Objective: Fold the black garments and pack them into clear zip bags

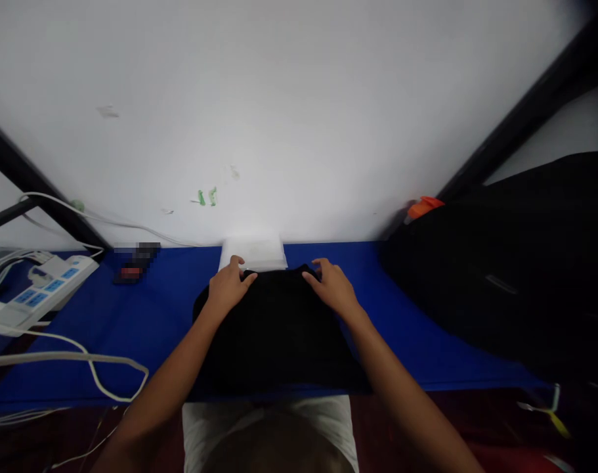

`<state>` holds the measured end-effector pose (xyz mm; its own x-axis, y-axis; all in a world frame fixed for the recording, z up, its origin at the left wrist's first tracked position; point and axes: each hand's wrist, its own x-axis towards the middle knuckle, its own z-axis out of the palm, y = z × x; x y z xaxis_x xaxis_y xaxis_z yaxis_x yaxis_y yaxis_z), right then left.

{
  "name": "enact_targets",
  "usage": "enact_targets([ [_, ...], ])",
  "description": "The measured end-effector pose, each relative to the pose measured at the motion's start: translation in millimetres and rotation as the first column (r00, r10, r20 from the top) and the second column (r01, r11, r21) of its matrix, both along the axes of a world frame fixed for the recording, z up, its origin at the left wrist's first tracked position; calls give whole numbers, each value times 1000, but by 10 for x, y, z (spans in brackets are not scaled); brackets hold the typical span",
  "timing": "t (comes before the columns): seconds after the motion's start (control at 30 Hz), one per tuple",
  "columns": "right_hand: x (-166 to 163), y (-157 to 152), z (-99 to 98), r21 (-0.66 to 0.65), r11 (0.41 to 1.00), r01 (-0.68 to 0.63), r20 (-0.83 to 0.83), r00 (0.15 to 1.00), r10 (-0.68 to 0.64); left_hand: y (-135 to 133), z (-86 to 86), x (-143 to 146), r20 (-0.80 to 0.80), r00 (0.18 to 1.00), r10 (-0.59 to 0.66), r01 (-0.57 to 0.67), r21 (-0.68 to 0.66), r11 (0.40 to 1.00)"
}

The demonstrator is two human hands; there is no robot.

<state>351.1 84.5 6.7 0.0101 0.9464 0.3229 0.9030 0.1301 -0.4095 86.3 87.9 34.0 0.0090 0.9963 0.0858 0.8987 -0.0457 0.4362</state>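
A piece of black cloth, perhaps a garment, lies spread on the blue surface in front of me. At its far left corner is my left hand, thumb and fingers closed on the edge. My right hand takes the far right corner in the same way, where the fabric rises slightly between thumb and forefinger. Just beyond the cloth's far edge, a white flat packet or stack of paper rests against the wall. The cloth is so dark that its folds hardly show.
To the left lie a white power strip with plugs and a loose white cable. A dark, blurred-out object sits near the wall. A large black bag-like item fills the right, with something orange behind it.
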Motion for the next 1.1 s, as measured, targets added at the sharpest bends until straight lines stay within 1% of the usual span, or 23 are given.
enact_targets([
  [0.07, -6, 177, -7, -106, 994, -19, -2, 1000, 19, 119, -63, 38, -27, 999, -35, 35, -10, 999],
  [0.1, -13, 245, -22, -121, 992, -23, -4, 1000, 23, 159, -91, 34, -43, 998, -46, 46, -10, 999],
  [0.2, -36, 372, -66, -87, 996, 0, 1, 1000, 0, 212, -149, -28, -87, 995, -54, 55, 9, 998],
  [0.3, -68, 397, -70, -49, 998, 25, 42, 999, -23, 194, -186, -69, -154, 987, -51, 59, 45, 997],
  [0.4, -136, 327, 2, -35, 999, -1, 108, 994, 5, 104, -210, -31, -217, 974, -68, 90, 93, 992],
  [0.47, -210, 218, 89, -18, 999, -35, 157, 987, 38, -11, -223, 9, -254, 960, -117, 161, 162, 973],
  [0.53, -307, 61, 168, 8, 994, -110, 216, 971, 106, -166, -248, 34, -287, 939, -188, 258, 228, 939],
  [0.6, -415, -120, 183, 6, 974, -225, 252, 943, 217, -338, -301, 31, -306, 917, -255, 332, 234, 914],
  [0.67, -503, -286, 102, -32, 949, -314, 241, 919, 312, -496, -384, 6, -302, 908, -289, 351, 176, 920],
  [0.7, -530, -353, 27, -55, 944, -325, 232, 915, 329, -562, -433, -11, -301, 908, -290, 344, 143, 928],
  [0.73, -543, -407, -65, -76, 946, -314, 229, 918, 323, -617, -485, -28, -302, 911, -282, 327, 112, 938],
  [0.8, -526, -473, -269, -104, 963, -248, 244, 932, 267, -692, -584, -59, -302, 918, -256, 287, 60, 956],
  [0.9, -458, -501, -519, -106, 981, -164, 259, 948, 186, -732, -693, -86, -297, 923, -246, 264, 22, 964],
  [1.0, -434, -503, -621, -77, 985, -155, 261, 950, 169, -726, -745, -99, -289, 924, -248, 272, 42, 961],
  [1.1, -455, -509, -615, -58, 985, -165, 265, 948, 174, -714, -752, -104, -281, 926, -254, 280, 58, 958],
])
